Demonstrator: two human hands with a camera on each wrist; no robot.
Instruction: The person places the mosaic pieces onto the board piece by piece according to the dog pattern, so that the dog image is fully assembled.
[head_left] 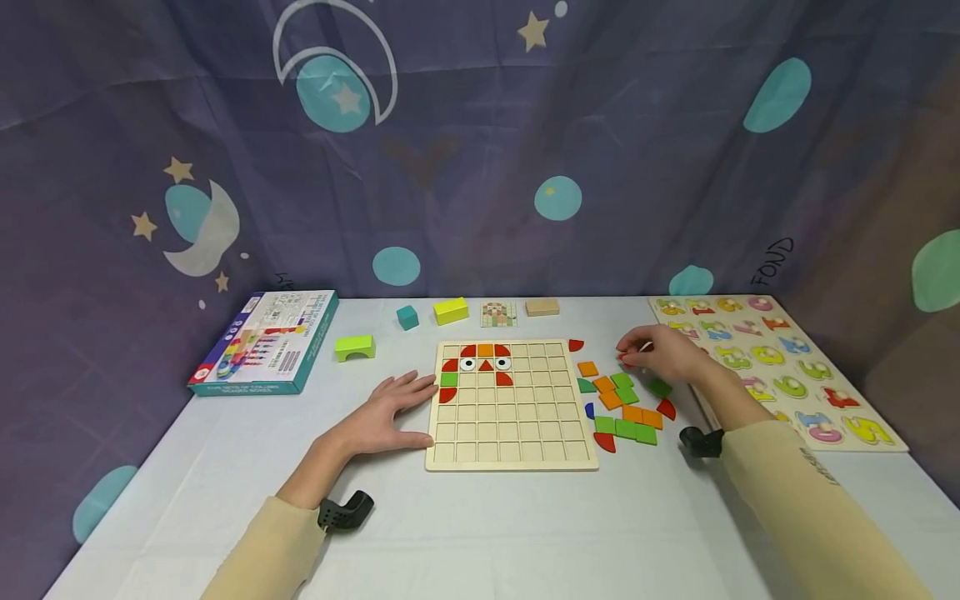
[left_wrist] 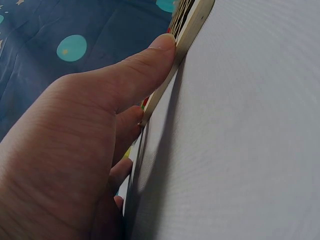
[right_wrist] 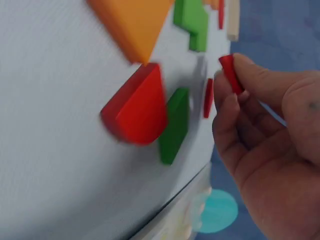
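A wooden grid board (head_left: 540,429) lies on the table with red, orange and green tiles and two eye tiles set in its upper left cells. My left hand (head_left: 386,418) rests at the board's left edge, fingers spread, thumb (left_wrist: 162,44) touching the rim. Right of the board, my right hand (head_left: 663,354) pinches a small red tile (right_wrist: 231,74) between thumb and fingers, raised above the table. Beneath it lie loose green tiles (head_left: 626,428), orange tiles (head_left: 632,414) and red quarter-round tiles (right_wrist: 142,112). The pinched tile's full shape is hidden by the fingers.
A patterned picture card (head_left: 498,314) lies behind the board, near yellow (head_left: 451,311), teal (head_left: 407,317), lime arch (head_left: 355,347) and plain wooden (head_left: 542,307) blocks. A boxed toy (head_left: 266,342) sits at the left. A number puzzle board (head_left: 780,375) lies at the right.
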